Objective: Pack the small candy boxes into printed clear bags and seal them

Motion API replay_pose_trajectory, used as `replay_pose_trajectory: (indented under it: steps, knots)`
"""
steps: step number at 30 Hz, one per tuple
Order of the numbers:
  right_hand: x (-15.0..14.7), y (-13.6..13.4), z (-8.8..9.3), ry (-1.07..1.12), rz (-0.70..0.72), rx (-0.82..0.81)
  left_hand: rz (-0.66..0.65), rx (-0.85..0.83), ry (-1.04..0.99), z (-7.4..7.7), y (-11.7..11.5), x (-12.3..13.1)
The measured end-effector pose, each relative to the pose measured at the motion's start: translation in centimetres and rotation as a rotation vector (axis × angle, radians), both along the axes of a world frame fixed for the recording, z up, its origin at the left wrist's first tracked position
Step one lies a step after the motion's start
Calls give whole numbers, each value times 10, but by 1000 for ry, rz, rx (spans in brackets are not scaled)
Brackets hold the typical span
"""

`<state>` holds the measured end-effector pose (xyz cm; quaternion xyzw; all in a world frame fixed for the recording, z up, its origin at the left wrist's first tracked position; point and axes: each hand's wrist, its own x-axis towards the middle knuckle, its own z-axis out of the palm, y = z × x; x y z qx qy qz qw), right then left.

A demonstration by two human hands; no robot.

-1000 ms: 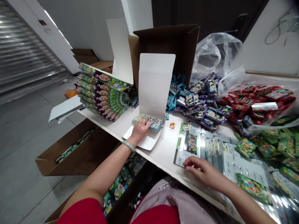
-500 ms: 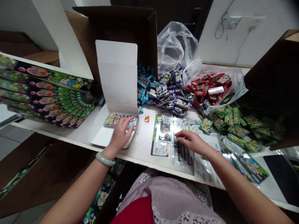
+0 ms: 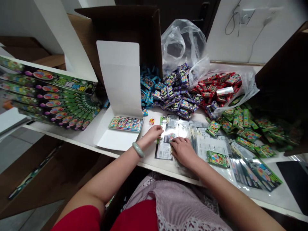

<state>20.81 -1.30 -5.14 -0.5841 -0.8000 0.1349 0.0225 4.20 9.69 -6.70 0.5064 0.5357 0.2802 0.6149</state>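
Note:
My left hand (image 3: pixel 154 133) reaches over the left edge of a flat clear plastic bag (image 3: pixel 165 153) with green and black print. Its fingers are slightly bent and apart, holding nothing I can see. My right hand (image 3: pixel 184 152) bends its fingers down onto the right side of this bag; its thumb is partly hidden. More flat printed bags (image 3: pixel 192 130) lie beneath and beside it. To the left stands an open white carton (image 3: pixel 120 85), lid raised, with a row of colourful small packs (image 3: pixel 126 124) inside. A tiny red and yellow piece (image 3: pixel 151 121) lies between carton and bag.
Behind are heaps of blue (image 3: pixel 147 85), purple (image 3: pixel 178 96), red (image 3: pixel 216 85) and green candy boxes (image 3: pixel 243 123), with clear plastic bags (image 3: pixel 185 38). A green box (image 3: pixel 218 159) sits beside my right forearm. Large cardboard boxes (image 3: pixel 125 29) and printed cartons (image 3: pixel 57 99) flank the table.
My left hand has left the packs in the white carton and moved right to the printed bag. My right hand has shifted slightly left and down onto the bags.

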Motion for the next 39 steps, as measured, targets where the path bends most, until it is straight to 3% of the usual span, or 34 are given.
replay_pose_trajectory:
  steps: [4, 9, 13, 16, 18, 20, 23, 28, 32, 39]
  knots:
    - [3, 1, -2, 30, 5, 13, -7, -26, -28, -4, 4, 12]
    - [5, -3, -7, 142, -4, 37, 62, 69, -61, -6, 4, 29]
    - [18, 0, 0, 465, 2, 101, 82, 90, -96, 18, -9, 1]
    - [27, 18, 15, 722, -73, 289, -1, 81, -127, 45, -28, -34]
    - [27, 35, 26, 778, -159, 374, -110, 106, -113, 58, -40, -51]
    - [21, 50, 34, 774, -208, 336, -206, 160, -55, 65, -50, -61]
    - [10, 56, 37, 812, -174, 168, -267, 241, 30, 69, -59, -65]
    - [25, 34, 37, 812, -214, 325, -476, 339, 39, 81, -68, -61]
    - [39, 8, 29, 800, -247, 212, -635, 373, 104, 83, -77, -50]
    - [24, -23, -4, 884, -343, 147, -740, 386, 125, 73, -85, -30]
